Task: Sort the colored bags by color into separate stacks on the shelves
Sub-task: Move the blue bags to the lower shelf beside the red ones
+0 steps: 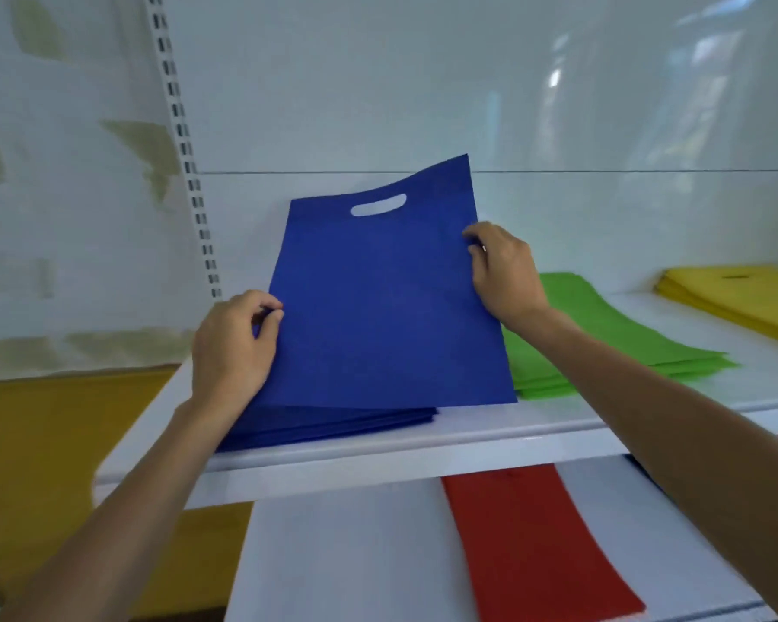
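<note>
Pinched blue bag point(378, 307) by its edges in left grip point(232, 347) and right grip point(506, 273), tilted over blue stack point(333, 425) on shelf point(490, 435).

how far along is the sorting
Done: blue stack, green stack and yellow stack sit apart on the upper shelf; a red bag lies below. In hand: left hand and right hand pinch a blue bag above the blue stack. Left: laying it down; unsorted bags unseen.

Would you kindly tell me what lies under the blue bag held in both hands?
Under the blue bag, a stack of blue bags lies on the white shelf; only its front edges show. The raised bag covers the rest.
</note>
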Available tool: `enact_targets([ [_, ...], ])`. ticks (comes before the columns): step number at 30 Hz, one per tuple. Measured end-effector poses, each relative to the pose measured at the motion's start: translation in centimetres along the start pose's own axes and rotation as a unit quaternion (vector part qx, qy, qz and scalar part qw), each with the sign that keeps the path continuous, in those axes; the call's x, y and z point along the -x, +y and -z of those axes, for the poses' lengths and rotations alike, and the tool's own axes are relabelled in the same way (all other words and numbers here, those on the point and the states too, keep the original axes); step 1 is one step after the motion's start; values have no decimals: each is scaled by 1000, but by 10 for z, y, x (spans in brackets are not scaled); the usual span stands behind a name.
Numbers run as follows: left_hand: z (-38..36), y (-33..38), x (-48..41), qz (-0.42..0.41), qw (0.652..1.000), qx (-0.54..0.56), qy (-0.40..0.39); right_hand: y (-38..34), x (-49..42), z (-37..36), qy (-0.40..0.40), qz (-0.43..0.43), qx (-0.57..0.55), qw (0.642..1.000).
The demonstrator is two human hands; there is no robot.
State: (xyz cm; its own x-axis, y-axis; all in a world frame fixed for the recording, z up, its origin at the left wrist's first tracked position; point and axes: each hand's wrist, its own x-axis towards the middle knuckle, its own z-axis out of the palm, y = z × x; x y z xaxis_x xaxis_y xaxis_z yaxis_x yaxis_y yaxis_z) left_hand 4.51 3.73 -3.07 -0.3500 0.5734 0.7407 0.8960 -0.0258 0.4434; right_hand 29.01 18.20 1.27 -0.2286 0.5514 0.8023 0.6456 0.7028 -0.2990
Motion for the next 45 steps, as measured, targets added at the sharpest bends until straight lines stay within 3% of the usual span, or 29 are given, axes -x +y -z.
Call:
enact_targets([
  [7,-87,162,40,-71,981,161,-81,116,67,179,29,-169,77,982],
  [12,-168,306,104,-148,950,230,-148,198,157,314,95,-255,165,948],
  [20,-263,447,230,-171,886,296,-313,299,314,430,120,-395,219,884],
  [30,-386,484,325,-156,833,276,-453,401,403,432,45,-511,237,825],
  [38,-476,490,355,-104,805,242,-531,489,414,405,-45,-541,220,810],
  [45,-530,475,353,-54,833,194,-515,570,404,358,-92,-533,197,818],
])
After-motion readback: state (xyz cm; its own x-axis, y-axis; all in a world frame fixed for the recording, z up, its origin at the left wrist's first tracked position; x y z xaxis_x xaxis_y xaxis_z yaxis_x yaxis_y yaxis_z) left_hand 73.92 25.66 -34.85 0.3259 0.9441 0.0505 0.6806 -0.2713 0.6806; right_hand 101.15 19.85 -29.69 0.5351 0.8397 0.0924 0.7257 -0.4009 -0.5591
